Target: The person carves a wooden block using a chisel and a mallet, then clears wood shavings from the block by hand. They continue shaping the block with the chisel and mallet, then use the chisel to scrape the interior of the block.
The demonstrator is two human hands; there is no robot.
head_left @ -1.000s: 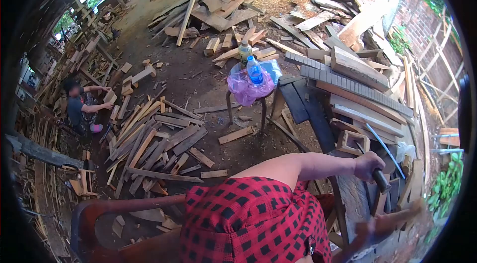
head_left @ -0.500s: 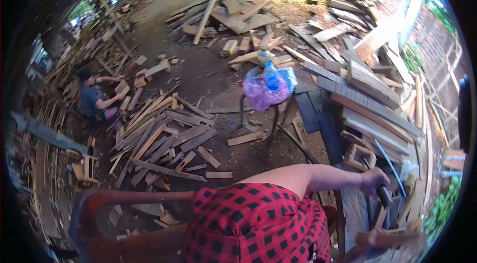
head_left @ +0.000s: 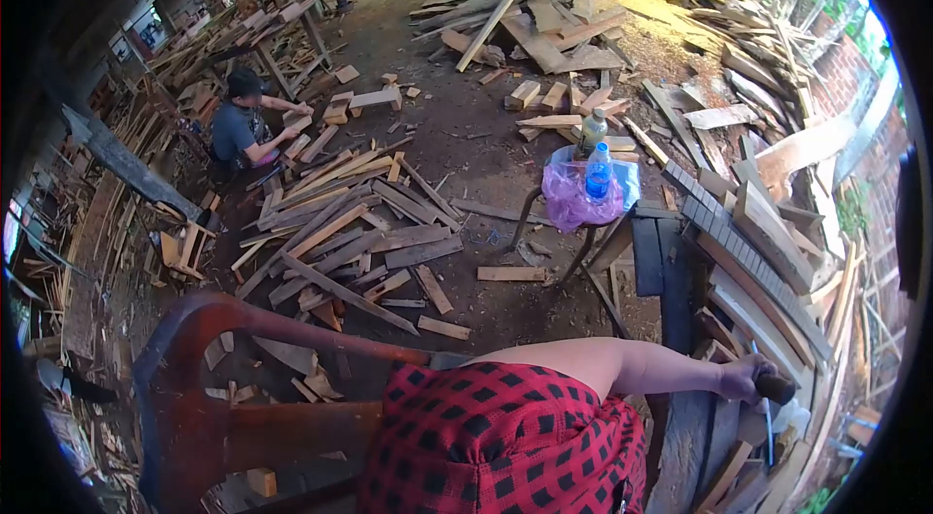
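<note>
My left arm, in a red and black checkered sleeve [head_left: 486,427], stretches to the right across the lower part of the view. At its end, my left hand [head_left: 746,380] is closed around a tool handle [head_left: 776,388] with a dark brown, rounded end. The rest of the tool is hidden by the hand. Just below the hand, a thin blue rod [head_left: 770,431] and a clear plastic bag [head_left: 792,417] lie by dark boards. My right hand does not show.
A reddish-brown wooden chair [head_left: 185,397] fills the lower left. A stool holds a purple bag [head_left: 573,203] and a blue-labelled bottle [head_left: 598,174]. Wood strips [head_left: 360,242] lie heaped on the ground. Stacked beams [head_left: 758,261] stand at right. Another person [head_left: 243,130] sits handling wood blocks.
My view has turned left, so the stool, wood piles and other person appear further right. My left hand still grips the handle. A blurred brown piece at lower right has left the view.
</note>
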